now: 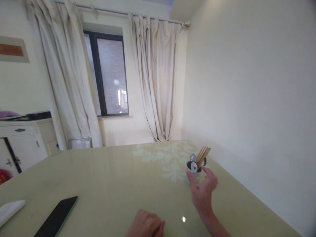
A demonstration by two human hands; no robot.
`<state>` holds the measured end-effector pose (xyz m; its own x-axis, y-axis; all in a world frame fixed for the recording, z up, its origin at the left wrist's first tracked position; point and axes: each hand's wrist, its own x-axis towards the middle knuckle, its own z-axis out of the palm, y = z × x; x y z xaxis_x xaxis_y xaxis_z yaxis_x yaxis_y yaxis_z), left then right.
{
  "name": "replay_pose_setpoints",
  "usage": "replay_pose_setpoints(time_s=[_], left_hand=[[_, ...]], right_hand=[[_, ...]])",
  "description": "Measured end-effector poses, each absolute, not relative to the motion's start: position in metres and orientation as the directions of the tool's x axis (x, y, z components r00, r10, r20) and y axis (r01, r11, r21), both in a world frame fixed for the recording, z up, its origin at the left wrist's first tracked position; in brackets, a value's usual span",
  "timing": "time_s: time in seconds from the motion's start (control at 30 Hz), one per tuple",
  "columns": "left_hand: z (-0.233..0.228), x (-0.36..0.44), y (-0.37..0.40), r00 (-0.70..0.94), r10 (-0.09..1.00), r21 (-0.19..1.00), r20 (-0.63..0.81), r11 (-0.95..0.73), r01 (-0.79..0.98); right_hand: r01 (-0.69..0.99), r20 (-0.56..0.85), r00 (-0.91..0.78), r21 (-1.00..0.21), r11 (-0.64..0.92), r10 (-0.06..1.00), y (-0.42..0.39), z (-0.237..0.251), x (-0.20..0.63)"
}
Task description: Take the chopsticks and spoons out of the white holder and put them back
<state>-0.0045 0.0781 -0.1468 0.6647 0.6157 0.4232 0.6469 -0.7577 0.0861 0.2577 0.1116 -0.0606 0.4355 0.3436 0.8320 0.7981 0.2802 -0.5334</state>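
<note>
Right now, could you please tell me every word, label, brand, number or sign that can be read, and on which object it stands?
Readable text: none.
Cup by the right hand: dark marks on its front, too small and blurred to read.
White utensil in the cup: a blue mark, too small to make out.

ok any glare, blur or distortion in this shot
Head view: small bright glare spot on the glossy table, between the left hand and right forearm; reflections in the window; image soft overall, print on the cup unreadable; slanted curtain at left suggests wide-angle distortion.
</note>
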Motion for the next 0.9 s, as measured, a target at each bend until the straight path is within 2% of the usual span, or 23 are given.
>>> replay_pose_setpoints(time_s=[0.07,0.17,0.27,0.33,0.57,0.67,0.8,0.9], left_hand=[[-0.143,-0.003,0.076,0.675,0.584,0.055,0.451,-0.773,0.632],[-0.137,-0.002,0.073,0.671,0.556,0.018,0.490,-0.776,0.630],[-0.132,-0.003,0.070,0.660,0.547,0.012,0.515,-0.774,0.633],[-0.128,-0.003,0.068,0.651,0.552,0.021,0.521,-0.771,0.636],[-0.116,-0.004,0.062,0.648,0.596,0.051,0.475,-0.753,0.656],[-0.114,-0.004,0.062,0.652,0.589,0.047,0.477,-0.758,0.651],[-0.112,-0.002,0.061,0.629,0.563,0.050,0.536,-0.765,0.642],[-0.107,-0.002,0.059,0.552,0.555,0.126,0.622,-0.767,0.629]], right_hand=[[0.782,0.785,0.523,-0.597,0.180,0.333,0.124,-0.061,0.280],[0.711,0.679,0.600,-0.695,0.106,0.423,0.138,-0.074,0.297],[0.594,0.557,0.606,-0.792,0.144,0.568,0.146,-0.090,0.296],[0.540,0.526,0.560,-0.818,0.199,0.640,0.149,-0.097,0.293],[0.513,0.537,0.488,-0.814,0.271,0.689,0.148,-0.100,0.284],[0.424,0.480,0.399,-0.852,0.306,0.781,0.142,-0.095,0.275],[0.296,0.390,0.199,-0.898,0.324,0.899,0.129,-0.086,0.259],[0.263,0.360,0.050,-0.905,0.336,0.931,0.119,-0.082,0.246]])
